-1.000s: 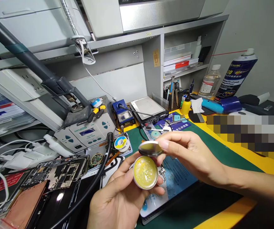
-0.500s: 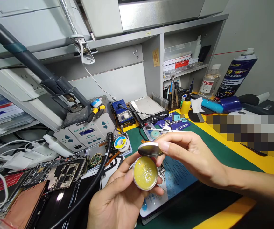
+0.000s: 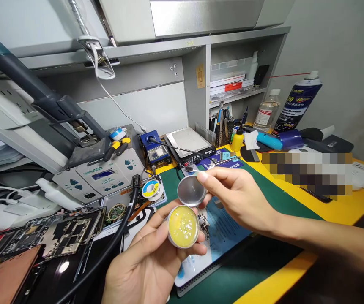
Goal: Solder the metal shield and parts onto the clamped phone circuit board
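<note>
Our left hand [image 3: 146, 264] curls half open around the tin [image 3: 183, 226], its open face toward us; our right hand [image 3: 243, 200], nearly closed, pinches the lid [image 3: 190, 191] just beyond the tin, underside toward us. Whether they touch, we cannot tell.

Flat green work mat [image 3: 277, 196] lies open on both sides of the right forearm [image 3: 321, 238]; leftward, a thick, curved black hose [image 3: 116, 242] and a boxy gray control unit [image 3: 88, 178] block the way.

Bare left hand [image 3: 146, 266], bare right hand [image 3: 245, 200] (short thumbnail [image 3: 202, 177] showing), slim fingers [image 3: 196, 249], bare right forearm [image 3: 315, 236]
</note>
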`<state>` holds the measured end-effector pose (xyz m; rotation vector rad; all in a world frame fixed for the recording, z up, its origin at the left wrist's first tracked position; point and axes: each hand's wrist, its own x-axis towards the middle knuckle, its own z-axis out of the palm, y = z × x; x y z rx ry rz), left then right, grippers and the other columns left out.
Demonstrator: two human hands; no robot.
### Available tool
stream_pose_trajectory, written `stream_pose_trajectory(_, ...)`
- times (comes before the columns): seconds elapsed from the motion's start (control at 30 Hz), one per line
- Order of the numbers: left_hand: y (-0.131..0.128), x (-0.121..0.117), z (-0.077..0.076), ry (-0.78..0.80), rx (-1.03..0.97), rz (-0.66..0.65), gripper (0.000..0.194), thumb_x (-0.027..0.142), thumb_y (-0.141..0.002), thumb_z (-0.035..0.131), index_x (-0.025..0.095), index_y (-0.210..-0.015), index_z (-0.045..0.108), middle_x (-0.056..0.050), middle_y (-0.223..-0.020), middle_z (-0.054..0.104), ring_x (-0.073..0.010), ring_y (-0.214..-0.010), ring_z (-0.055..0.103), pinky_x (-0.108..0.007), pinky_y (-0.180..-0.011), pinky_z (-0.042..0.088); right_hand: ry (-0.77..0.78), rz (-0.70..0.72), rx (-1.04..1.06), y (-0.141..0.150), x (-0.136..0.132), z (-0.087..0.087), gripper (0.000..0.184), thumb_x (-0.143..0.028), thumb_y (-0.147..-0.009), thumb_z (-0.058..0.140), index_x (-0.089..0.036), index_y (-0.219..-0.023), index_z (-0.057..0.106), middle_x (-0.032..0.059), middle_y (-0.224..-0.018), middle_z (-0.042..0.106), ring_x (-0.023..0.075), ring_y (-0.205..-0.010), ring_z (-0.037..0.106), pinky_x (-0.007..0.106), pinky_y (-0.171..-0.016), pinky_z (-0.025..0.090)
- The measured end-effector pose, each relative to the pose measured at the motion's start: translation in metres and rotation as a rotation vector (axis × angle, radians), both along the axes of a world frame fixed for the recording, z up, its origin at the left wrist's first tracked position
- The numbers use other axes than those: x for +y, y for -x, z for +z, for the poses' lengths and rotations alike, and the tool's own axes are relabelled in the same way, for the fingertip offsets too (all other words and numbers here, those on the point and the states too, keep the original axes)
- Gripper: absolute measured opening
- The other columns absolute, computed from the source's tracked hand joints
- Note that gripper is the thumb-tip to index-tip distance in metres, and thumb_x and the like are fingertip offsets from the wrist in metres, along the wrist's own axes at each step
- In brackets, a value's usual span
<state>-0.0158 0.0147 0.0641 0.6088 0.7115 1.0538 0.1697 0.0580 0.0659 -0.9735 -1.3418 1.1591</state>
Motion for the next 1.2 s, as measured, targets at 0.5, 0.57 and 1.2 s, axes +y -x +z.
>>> stream_pose_trajectory(0.5, 0.017, 0.009, 0.018, -0.019, 0.085, 0.387, 0.034, 0.009, -0.080, 0.062, 0.009, -0.113, 0.073, -0.021, -0.129, 0.069, -0.0348, -0.106, 0.072, -0.044, -0.083, 0.067, 0.125, -0.452, -0.275, -0.104, 0.063, 0.008, 0.025, -0.037, -0.098, 0.065, -0.013, -0.100, 0.069, 0.0027, -0.086, 0.071, 0.0130, -0.065, 0.067, 0.028, -0.059, 0.057)
stream_pose_trajectory(0.57, 0.021, 0.012, 0.014, -0.056, 0.064, 0.387, 0.035, 0.007, -0.079, 0.062, 0.009, -0.112, 0.073, -0.020, -0.131, 0.068, -0.0350, -0.110, 0.071, -0.047, -0.085, 0.066, 0.196, -0.429, -0.350, -0.110, 0.066, -0.001, 0.027, -0.034, -0.099, 0.065, -0.015, -0.118, 0.066, 0.0079, -0.111, 0.071, 0.0192, -0.088, 0.071, 0.037, -0.075, 0.061)
stream_pose_trajectory(1.2, 0.029, 0.020, 0.006, -0.041, 0.092, 0.391, 0.049, 0.008, -0.076, 0.066, 0.023, -0.122, 0.070, -0.009, -0.119, 0.076, -0.0269, -0.083, 0.075, -0.041, -0.067, 0.069, 0.230, -0.353, -0.698, -0.117, 0.081, -0.034, 0.031, -0.034, -0.099, 0.065, -0.017, -0.124, 0.064, 0.0095, -0.124, 0.068, 0.0236, -0.101, 0.070, 0.043, -0.084, 0.060)
